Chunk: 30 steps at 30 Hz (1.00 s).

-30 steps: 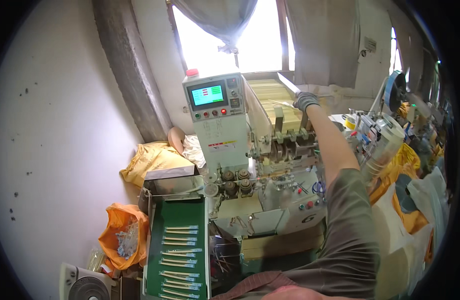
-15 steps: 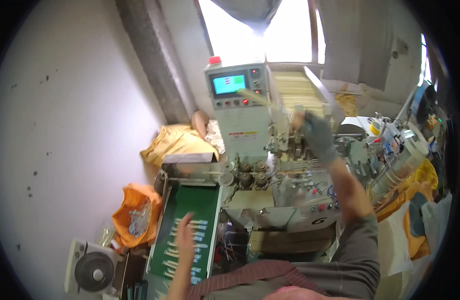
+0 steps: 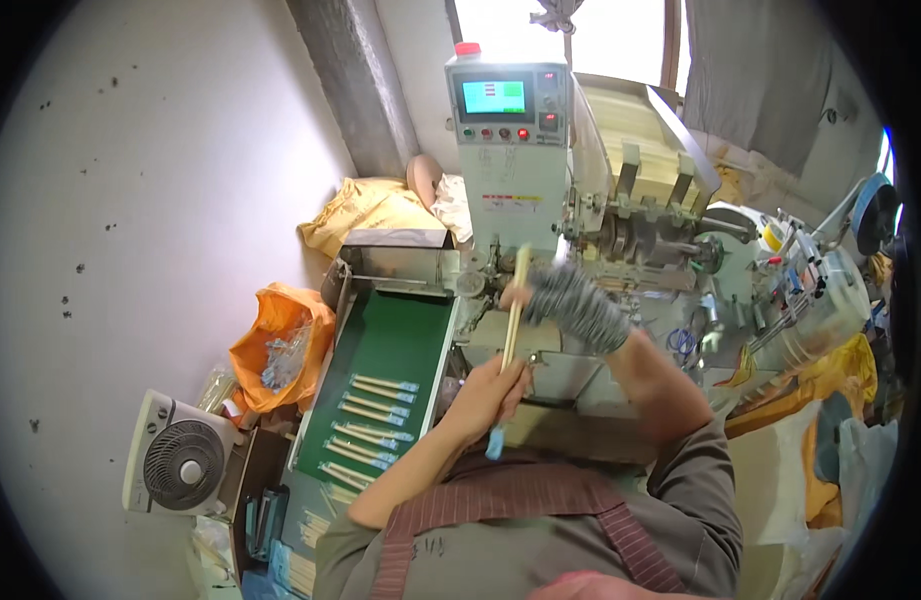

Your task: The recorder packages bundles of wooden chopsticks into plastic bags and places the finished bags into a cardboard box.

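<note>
A pair of pale wooden chopsticks (image 3: 513, 325) with a blue wrapper at its lower end stands tilted between my hands, in front of the machine. My bare left hand (image 3: 488, 398) is closed around the lower part. Further up, the fingers of my right hand (image 3: 570, 302), in a grey glove with bare fingertips, are closed on the sticks; the glove is slightly blurred. Left of my hands, several wrapped chopstick pairs (image 3: 378, 408) with blue ends lie in a row on the green conveyor belt (image 3: 395, 335).
The machine's control panel (image 3: 510, 165) has a lit screen. Behind the rollers, a hopper (image 3: 635, 125) holds pale sticks. An orange bag (image 3: 265, 385) and a fan (image 3: 185, 455) stand left of the belt. Clear containers and sacks (image 3: 840, 365) crowd the right side.
My right hand has come down from the hopper area, bringing a stick toward my left hand. My left hand has moved right, off the belt, and closed on the chopsticks. The view has shifted.
</note>
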{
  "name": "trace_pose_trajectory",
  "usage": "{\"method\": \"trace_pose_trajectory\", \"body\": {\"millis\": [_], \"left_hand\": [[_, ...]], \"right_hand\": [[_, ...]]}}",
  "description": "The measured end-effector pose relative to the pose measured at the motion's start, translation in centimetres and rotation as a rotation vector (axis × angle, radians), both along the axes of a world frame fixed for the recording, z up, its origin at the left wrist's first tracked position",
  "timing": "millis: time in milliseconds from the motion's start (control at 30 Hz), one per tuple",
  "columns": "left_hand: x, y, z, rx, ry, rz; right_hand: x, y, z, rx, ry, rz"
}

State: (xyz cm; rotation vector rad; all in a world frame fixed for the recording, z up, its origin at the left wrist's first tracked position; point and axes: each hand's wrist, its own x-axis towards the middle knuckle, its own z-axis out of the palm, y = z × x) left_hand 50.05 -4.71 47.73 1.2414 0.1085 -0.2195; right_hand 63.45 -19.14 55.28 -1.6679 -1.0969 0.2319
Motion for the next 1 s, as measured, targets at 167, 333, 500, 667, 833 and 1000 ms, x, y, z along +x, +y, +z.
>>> {"method": "trace_pose_trajectory", "body": {"millis": [167, 333, 500, 667, 833, 1000], "left_hand": [[-9.9, 3.7, -8.8, -0.032, 0.004, -0.053], [-18.2, 8.9, -15.7, 0.345, -0.178, -0.058], [-22.9, 9.7, -17.5, 0.460, -0.261, 0.022], [-20.0, 17.3, -12.4, 0.689, 0.226, 0.470], [-12.2, 38.1, -10.4, 1.167, 0.009, 1.285], [-7.8, 53.5, -13.1, 1.242, 0.399, 1.335]], "right_hand": [[13.9, -8.0, 10.4, 0.263, -0.675, -1.125], [28.8, -12.6, 6.9, -0.663, -1.005, -1.020], [32.6, -13.4, 1.8, -0.809, -0.723, -0.822], [29.4, -10.5, -1.5, -0.892, -0.802, -0.976], [20.6, -12.8, -6.2, -0.165, -0.739, -1.057], [11.2, -8.1, -17.5, -0.085, -0.502, -0.662]]}}
